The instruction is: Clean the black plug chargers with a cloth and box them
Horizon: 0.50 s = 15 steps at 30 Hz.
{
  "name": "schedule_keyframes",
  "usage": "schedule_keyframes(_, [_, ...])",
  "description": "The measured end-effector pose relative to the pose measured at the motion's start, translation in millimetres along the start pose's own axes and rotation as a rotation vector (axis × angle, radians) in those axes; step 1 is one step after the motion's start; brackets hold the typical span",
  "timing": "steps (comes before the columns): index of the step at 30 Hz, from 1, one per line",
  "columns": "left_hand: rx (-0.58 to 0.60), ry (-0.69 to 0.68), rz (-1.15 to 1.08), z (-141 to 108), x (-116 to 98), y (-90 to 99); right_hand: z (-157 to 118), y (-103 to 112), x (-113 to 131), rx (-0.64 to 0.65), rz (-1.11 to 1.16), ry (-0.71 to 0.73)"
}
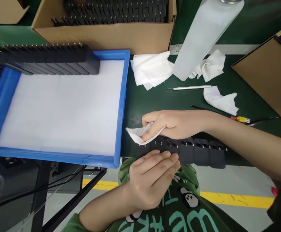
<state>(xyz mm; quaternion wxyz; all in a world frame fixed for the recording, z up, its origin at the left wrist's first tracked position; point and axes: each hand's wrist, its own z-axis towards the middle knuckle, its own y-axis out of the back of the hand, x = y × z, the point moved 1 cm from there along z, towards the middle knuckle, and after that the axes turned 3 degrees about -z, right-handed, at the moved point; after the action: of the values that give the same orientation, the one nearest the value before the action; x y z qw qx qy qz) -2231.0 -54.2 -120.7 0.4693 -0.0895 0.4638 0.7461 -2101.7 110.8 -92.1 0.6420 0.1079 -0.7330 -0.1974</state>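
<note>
My right hand [170, 124] pinches a folded white wiping cloth [137, 134] just above a row of black adapter-like blocks [198, 153] with small metal pins. The blocks stand side by side at the near edge of the green table. My left hand [152, 177] is curled over the near side of the row's left part, its fingers together on the blocks and its thumb out of sight. Both hands hide part of the row. Whether the cloth touches a block is hard to see.
A blue tray [122, 106] with a white liner holds similar blocks [58, 59] along its far side. Behind it stands a cardboard box [106, 35] of more blocks. White cloths [152, 69], a thin metal pick [191, 87] and a cable with a yellow end [242, 119] lie beyond my right arm.
</note>
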Motion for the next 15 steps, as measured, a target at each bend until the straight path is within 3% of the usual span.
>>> schedule_keyframes(3, [0.007,0.001,0.006,0,0,0.1,1,-2,-3,0.029,-0.053,-0.032])
schedule_keyframes(7, [0.022,-0.008,-0.003,-2,2,2.2,-20,9,-2,0.005,0.046,-0.042])
schedule_keyframes(12, [0.081,-0.008,0.048,8,-6,9.0,-69,24,2,-0.412,0.274,-0.031])
schedule_keyframes(13, [0.11,-0.04,0.063,13,-9,9.4,-77,23,1,-0.437,0.273,-0.048])
schedule_keyframes(15, [0.209,-0.165,0.063,25,-16,6.3,-86,16,-1,-0.358,0.249,-0.074])
